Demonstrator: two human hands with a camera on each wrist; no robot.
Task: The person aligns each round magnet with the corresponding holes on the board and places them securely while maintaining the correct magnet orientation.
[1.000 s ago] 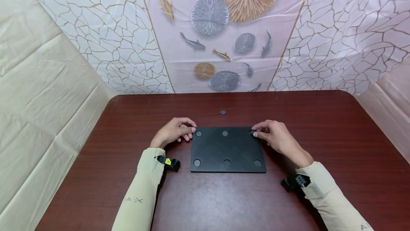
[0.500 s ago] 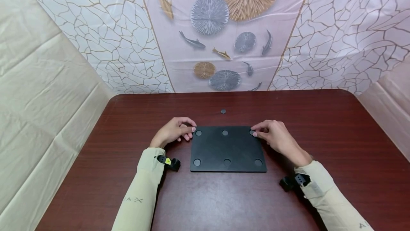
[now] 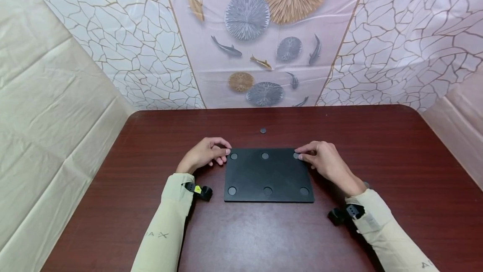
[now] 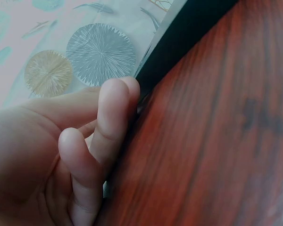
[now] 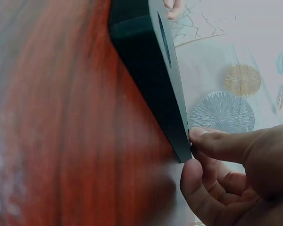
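Note:
A black rectangular board point(image 3: 268, 175) with round recesses along its far and near edges lies flat on the table. Its far left corner is pinched by my left hand point(image 3: 205, 153), thumb on top; in the left wrist view that hand point(image 4: 92, 127) meets the board's edge. At the far right recess, thumb and index fingertips of my right hand point(image 3: 327, 161) grip a small grey disc point(image 3: 296, 155), which looks flat in place. Grey discs also fill the far left, far middle and near left recesses. The near middle and near right ones look darker.
One loose grey disc point(image 3: 263, 130) lies on the table beyond the board. Another grey disc point(image 3: 366, 184) shows partly beside my right wrist. A patterned cloth point(image 3: 264, 54) hangs behind the table's far edge.
The disc at the far right recess has gone from dark and tilted to flat under my right fingertips. My right forearm has shifted slightly left; the left hand keeps its place.

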